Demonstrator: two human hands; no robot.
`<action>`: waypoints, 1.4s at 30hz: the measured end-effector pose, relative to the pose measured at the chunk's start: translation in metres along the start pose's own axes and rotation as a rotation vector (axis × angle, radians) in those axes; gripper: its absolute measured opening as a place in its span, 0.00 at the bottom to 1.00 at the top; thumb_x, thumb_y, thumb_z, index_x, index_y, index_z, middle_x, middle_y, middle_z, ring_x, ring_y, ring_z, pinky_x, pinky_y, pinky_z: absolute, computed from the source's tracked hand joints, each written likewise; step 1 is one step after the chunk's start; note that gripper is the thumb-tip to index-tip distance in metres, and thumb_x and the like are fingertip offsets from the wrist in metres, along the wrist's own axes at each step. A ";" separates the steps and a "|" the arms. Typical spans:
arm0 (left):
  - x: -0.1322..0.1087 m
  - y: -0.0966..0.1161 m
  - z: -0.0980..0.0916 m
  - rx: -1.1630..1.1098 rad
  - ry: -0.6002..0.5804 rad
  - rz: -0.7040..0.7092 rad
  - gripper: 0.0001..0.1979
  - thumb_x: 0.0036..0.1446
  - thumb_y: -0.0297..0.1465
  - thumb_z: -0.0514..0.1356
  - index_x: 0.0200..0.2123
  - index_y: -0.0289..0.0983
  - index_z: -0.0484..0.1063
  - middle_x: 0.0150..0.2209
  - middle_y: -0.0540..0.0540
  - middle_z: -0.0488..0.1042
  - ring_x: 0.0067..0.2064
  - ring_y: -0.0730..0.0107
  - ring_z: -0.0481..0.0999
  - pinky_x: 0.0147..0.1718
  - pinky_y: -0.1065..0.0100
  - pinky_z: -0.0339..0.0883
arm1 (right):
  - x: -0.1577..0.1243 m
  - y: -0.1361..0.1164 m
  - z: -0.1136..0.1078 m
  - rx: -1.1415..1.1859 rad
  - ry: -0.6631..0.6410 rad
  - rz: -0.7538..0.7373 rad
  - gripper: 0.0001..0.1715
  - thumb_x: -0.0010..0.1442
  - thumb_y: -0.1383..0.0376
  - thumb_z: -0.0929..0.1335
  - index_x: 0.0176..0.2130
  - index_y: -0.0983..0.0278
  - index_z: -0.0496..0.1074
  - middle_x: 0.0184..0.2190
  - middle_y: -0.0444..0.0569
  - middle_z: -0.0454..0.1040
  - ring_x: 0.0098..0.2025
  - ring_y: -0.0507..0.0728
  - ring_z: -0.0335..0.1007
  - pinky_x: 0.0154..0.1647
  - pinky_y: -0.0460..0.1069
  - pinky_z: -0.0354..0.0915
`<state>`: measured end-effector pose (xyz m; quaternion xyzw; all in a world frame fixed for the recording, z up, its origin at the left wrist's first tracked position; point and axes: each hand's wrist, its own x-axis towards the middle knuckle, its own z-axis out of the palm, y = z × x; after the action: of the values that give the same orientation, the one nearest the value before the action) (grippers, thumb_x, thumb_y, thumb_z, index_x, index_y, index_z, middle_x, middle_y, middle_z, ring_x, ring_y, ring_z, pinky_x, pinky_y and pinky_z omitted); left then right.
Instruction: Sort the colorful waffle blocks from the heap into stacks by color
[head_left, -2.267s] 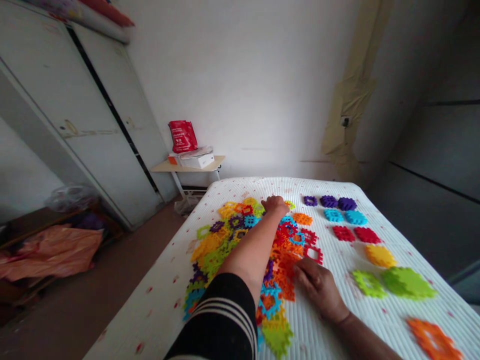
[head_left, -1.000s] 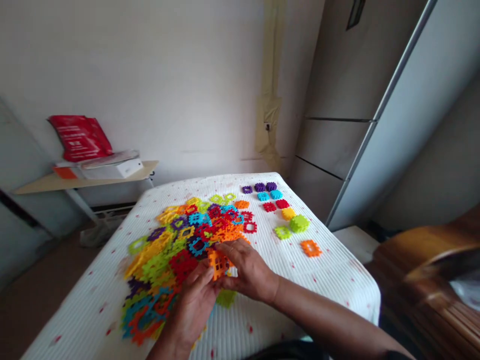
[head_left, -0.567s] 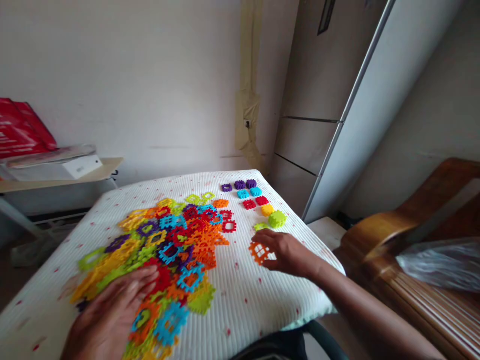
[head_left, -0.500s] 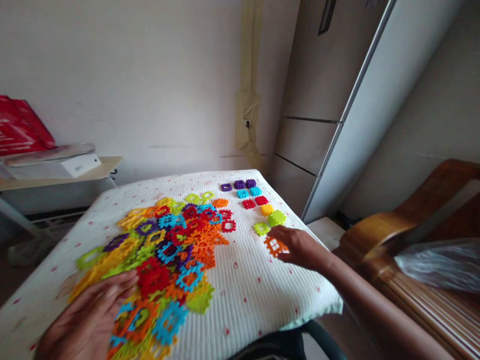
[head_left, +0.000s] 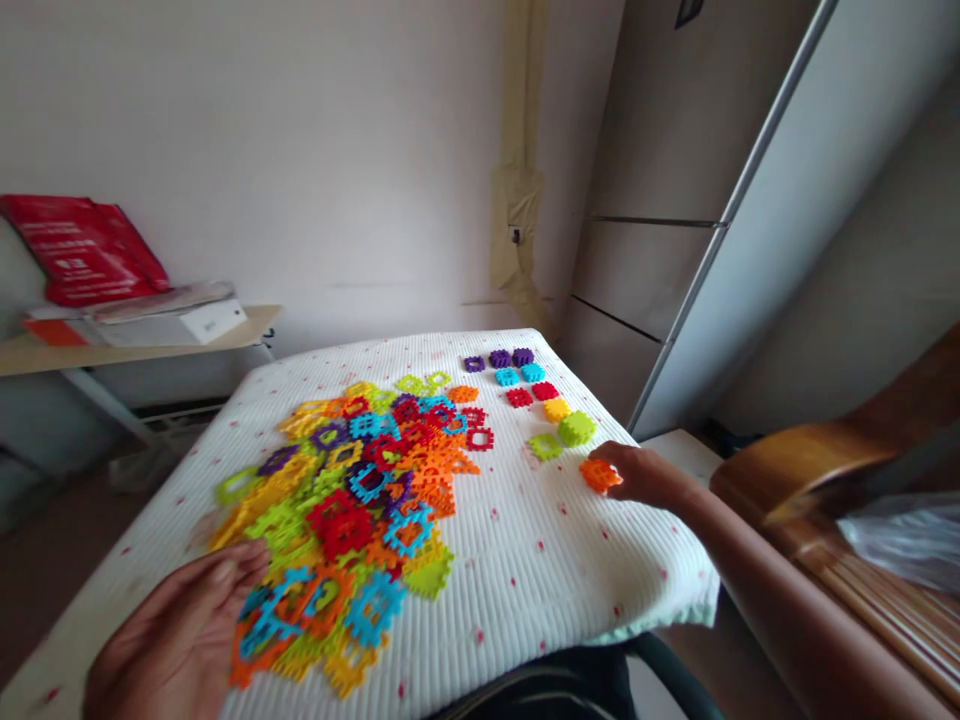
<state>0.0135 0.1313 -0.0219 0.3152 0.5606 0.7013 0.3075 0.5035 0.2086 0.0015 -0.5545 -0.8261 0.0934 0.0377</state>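
Over the near left side of a heap of toothed plastic building tiles (head_left: 341,525) is my left hand (head_left: 176,620), its fingers half bent and the thumb a little apart. I see nothing in its grasp. My right hand (head_left: 637,472) has its fingertips closed on an orange building tile (head_left: 601,475) at the right of the table. Just beyond lie a lime green tile (head_left: 545,446) with an opening and a lime green stack (head_left: 577,428). Yellow (head_left: 557,410), red (head_left: 544,391), blue (head_left: 533,372) and purple tiles (head_left: 523,356) are grouped by colour farther back.
A white ribbed cloth with red specks (head_left: 510,610) covers the table. A side table (head_left: 262,322) at left bears a white box (head_left: 214,320) and a red bag (head_left: 90,250). At right stand a tall refrigerator (head_left: 652,250) and a wooden armrest (head_left: 795,450).
The view has turned slightly left. My right fingers are now closed on the orange tile, which is tilted differently. My left hand stays near the heap's edge.
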 end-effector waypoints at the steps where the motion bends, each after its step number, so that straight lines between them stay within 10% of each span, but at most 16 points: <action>1: -0.007 0.008 0.006 -0.064 -0.011 -0.025 0.10 0.37 0.35 0.67 0.28 0.42 0.75 0.30 0.53 0.78 0.35 0.68 0.75 0.41 0.63 0.70 | 0.001 0.001 0.002 0.005 0.005 -0.007 0.28 0.47 0.69 0.70 0.50 0.62 0.69 0.48 0.53 0.71 0.46 0.60 0.70 0.48 0.53 0.66; 12: -0.015 0.012 0.012 -0.157 -0.033 -0.066 0.13 0.39 0.33 0.68 0.30 0.34 0.74 0.29 0.48 0.77 0.34 0.72 0.75 0.38 0.69 0.68 | 0.012 0.024 0.023 0.068 0.024 -0.061 0.26 0.47 0.64 0.67 0.48 0.64 0.69 0.46 0.54 0.73 0.45 0.60 0.71 0.46 0.53 0.67; 20: -0.005 0.015 0.024 0.211 -0.182 -0.003 0.16 0.44 0.40 0.64 0.34 0.35 0.73 0.33 0.47 0.77 0.39 0.65 0.75 0.41 0.67 0.68 | 0.000 0.011 0.017 -0.173 0.140 -0.025 0.32 0.46 0.68 0.67 0.52 0.63 0.66 0.48 0.56 0.71 0.40 0.61 0.73 0.39 0.54 0.70; 26: 0.030 0.035 0.115 0.753 -0.576 0.354 0.13 0.54 0.35 0.53 0.38 0.35 0.73 0.37 0.45 0.77 0.39 0.67 0.76 0.40 0.67 0.69 | 0.006 -0.050 0.011 -0.217 0.285 -0.213 0.18 0.57 0.68 0.63 0.48 0.63 0.69 0.39 0.52 0.75 0.36 0.57 0.73 0.36 0.50 0.66; 33: 0.088 0.002 0.246 1.134 -0.789 0.517 0.11 0.54 0.28 0.57 0.42 0.38 0.73 0.46 0.45 0.74 0.51 0.64 0.71 0.51 0.65 0.62 | 0.043 -0.101 0.063 -0.129 0.234 -0.429 0.14 0.62 0.70 0.59 0.27 0.64 0.67 0.25 0.45 0.70 0.25 0.50 0.65 0.27 0.45 0.56; 42: 0.109 -0.053 0.317 1.373 -0.929 0.526 0.17 0.59 0.36 0.55 0.50 0.36 0.65 0.50 0.42 0.68 0.46 0.64 0.71 0.43 0.56 0.68 | 0.047 -0.103 0.084 -0.066 0.381 -0.421 0.15 0.63 0.69 0.56 0.26 0.63 0.62 0.25 0.45 0.66 0.24 0.51 0.59 0.25 0.48 0.51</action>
<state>0.2004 0.4149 -0.0088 0.8045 0.5865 0.0566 0.0749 0.3778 0.2042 -0.0622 -0.3794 -0.9036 -0.0494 0.1927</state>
